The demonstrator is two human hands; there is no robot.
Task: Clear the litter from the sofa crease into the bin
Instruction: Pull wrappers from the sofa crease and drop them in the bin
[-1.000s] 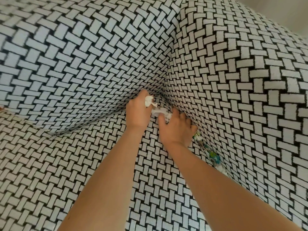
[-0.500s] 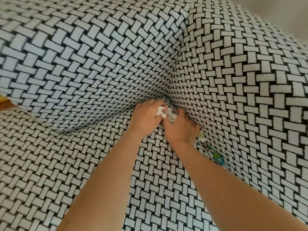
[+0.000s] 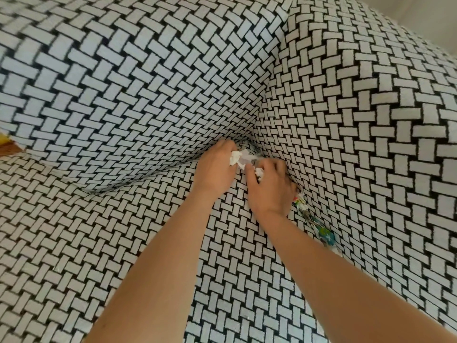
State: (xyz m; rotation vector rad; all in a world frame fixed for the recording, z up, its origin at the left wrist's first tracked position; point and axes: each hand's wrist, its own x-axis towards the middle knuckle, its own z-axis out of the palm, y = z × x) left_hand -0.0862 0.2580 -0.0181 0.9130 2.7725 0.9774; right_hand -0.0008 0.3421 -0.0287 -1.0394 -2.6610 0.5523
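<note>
Both hands work at the corner of the sofa crease point(image 3: 249, 142), where the back, the armrest and the seat meet. My left hand point(image 3: 216, 169) is closed on crumpled white tissue point(image 3: 238, 157). My right hand point(image 3: 270, 186) sits just right of it, fingers curled around another white scrap point(image 3: 259, 172). A thin clear strip stretches between the two hands. More litter, colourful wrappers point(image 3: 321, 231) in green, blue and red, lies wedged along the crease right of my right wrist. No bin is in view.
The sofa point(image 3: 123, 95) is covered in a black-and-white woven pattern: backrest at the upper left, armrest point(image 3: 371, 120) at the right, seat below. A yellow and brown object point(image 3: 7, 146) peeks in at the left edge.
Both hands stayed in the corner of the crease. The left hand shifted slightly left and pulled more white tissue out; the right hand now curls around a white scrap.
</note>
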